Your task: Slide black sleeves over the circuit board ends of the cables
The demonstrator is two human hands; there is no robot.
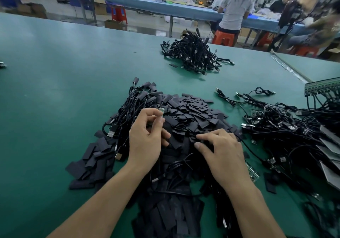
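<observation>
A big heap of flat black sleeves [191, 112] covers the middle of the green table [55, 90]. My left hand [147, 136] pinches a small circuit board [161, 111] on a cable end, held upright above the heap. My right hand [220, 149] lies palm down on the sleeves just to the right, fingers spread and touching them. Loose black cables [125, 112] with USB plugs lie at the heap's left side.
A tangle of cables with bare boards [287, 127] fills the right side. Another cable bundle [195, 55] sits farther back. Grey flat panels [329, 145] stack at the right edge. People work at a blue bench [165, 7] beyond the table.
</observation>
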